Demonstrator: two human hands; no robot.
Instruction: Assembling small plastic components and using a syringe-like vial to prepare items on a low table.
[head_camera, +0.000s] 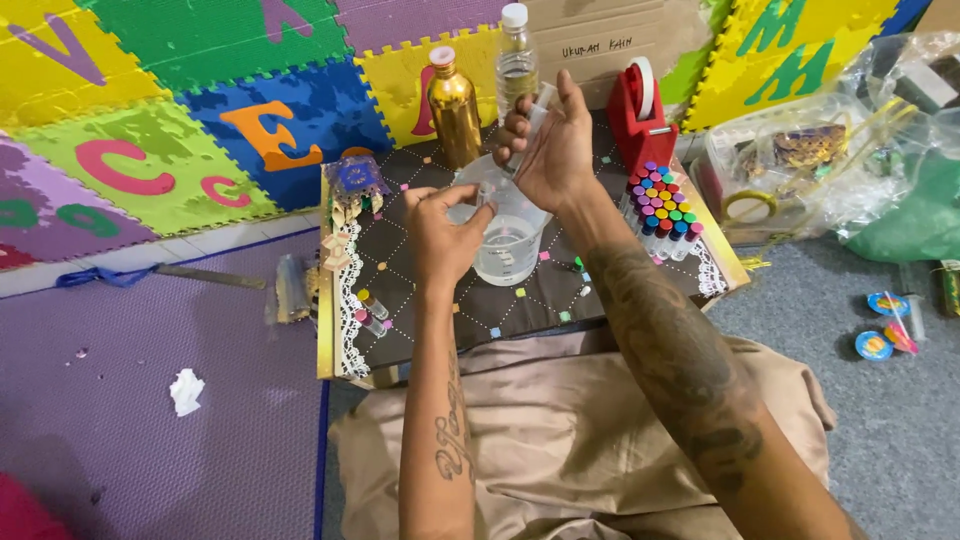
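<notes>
The right hand is raised over the middle of the tabletop, its fingers curled round a slim clear syringe; the syringe's long axis runs steeply, top end tilted away and to the right, lower end pointing down toward the cup; whether its tip touches the liquid I cannot tell, since the hand hides it. The left hand sits lower and nearer the body, fingers bent and pinched at the cup's left rim; it seems to steady the cup, though something small may be pinched there too and I cannot tell. The cup is clear plastic with clear liquid in its bottom; it stands directly under the right hand and just right of the left hand, so the left is the nearer of the two to it.

Beyond the hands stand a gold bottle and a clear bottle with a white cap, side by side at the far edge; to the right, a cluster of small vials with many-coloured caps, and behind them a red tape dispenser; a few loose vials lie near the left lace trim. The tabletop is covered in dark quilted cloth; foam letter mats rise behind it; plastic bags lie well apart to the right; a crumpled tissue lies on the purple floor mat.
</notes>
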